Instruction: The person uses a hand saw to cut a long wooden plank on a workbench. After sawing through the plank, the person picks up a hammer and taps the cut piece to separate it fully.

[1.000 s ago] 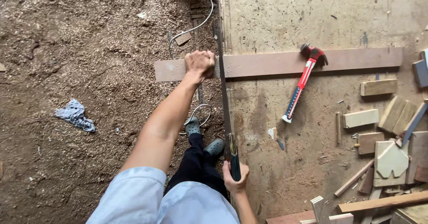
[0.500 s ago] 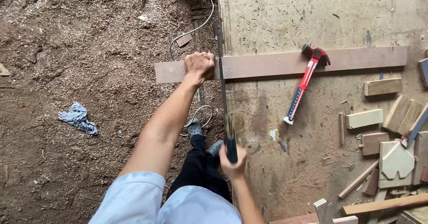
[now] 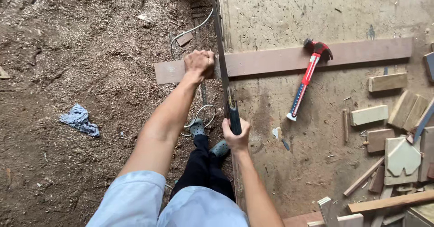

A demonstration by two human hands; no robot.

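A long reddish wooden board [image 3: 280, 59] lies across a worn plywood work surface [image 3: 280, 10], its left end hanging out over the ground. My left hand [image 3: 200, 64] presses down on that overhanging end, fingers closed on the board. My right hand [image 3: 236, 134] grips the dark handle of a hand saw [image 3: 221, 59], whose thin blade runs away from me along the table's left edge and crosses the board just right of my left hand.
A red-and-black claw hammer [image 3: 308, 78] rests on the surface, head on the board. Several wood offcuts [image 3: 384, 82] crowd the right side. Sawdust-covered ground [image 3: 68, 50], a blue rag [image 3: 80, 120], a white cable [image 3: 190, 30] and my sandalled feet [image 3: 199, 127] lie below left.
My right hand has pushed the saw forward, away from me, so the blade reaches farther past the board. My left hand has stayed on the board's end.
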